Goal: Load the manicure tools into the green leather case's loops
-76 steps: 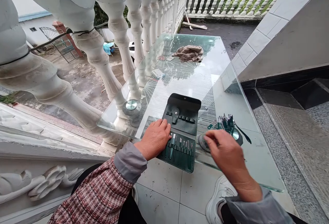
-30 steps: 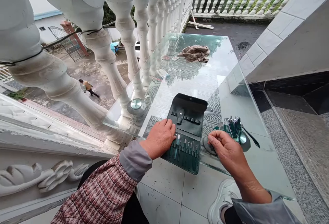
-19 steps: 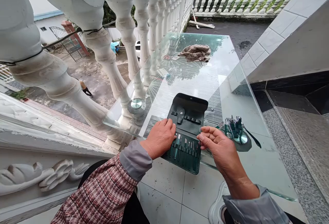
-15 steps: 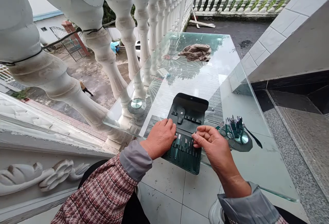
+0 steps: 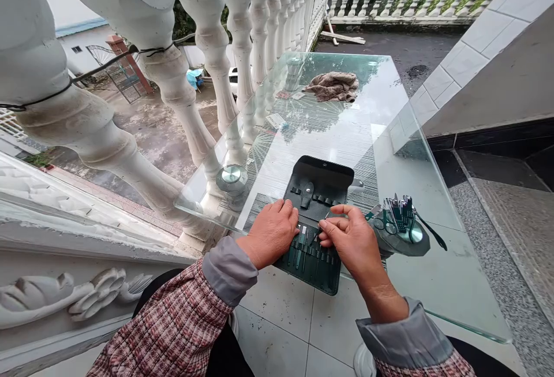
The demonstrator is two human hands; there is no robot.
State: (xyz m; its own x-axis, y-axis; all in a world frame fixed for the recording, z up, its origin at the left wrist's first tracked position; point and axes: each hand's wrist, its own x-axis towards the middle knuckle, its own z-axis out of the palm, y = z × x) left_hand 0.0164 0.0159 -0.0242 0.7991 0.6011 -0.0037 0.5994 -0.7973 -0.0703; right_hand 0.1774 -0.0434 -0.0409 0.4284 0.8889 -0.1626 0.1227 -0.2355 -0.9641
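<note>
A black manicure case [image 5: 322,178] lies unfolded at the near edge of the glass table, its lower half overhanging the edge. Several slim metal tools [image 5: 298,253] sit in loops in that lower half; the upper flap has empty loops and a snap strap. My left hand [image 5: 272,230] grips the case's left side, fingers on top and thumb hidden. Over the right part of the case, my right hand [image 5: 346,235] pinches a thin metal tool [image 5: 327,214] between thumb and fingers; only its tip shows. Right of this hand, nail clippers and scissors [image 5: 397,215] stand bunched on the table.
The glass table [image 5: 454,273] carries a crumpled brown cloth [image 5: 332,86] at its far end and a small card-like packet [image 5: 276,121] on the left. A white balustrade [image 5: 216,65] runs along the left. Stone steps [image 5: 497,215] are on the right.
My right hand has shifted slightly left over the case with the thin tool, whose tip now shows above the fingers. My left hand keeps its hold on the case.
</note>
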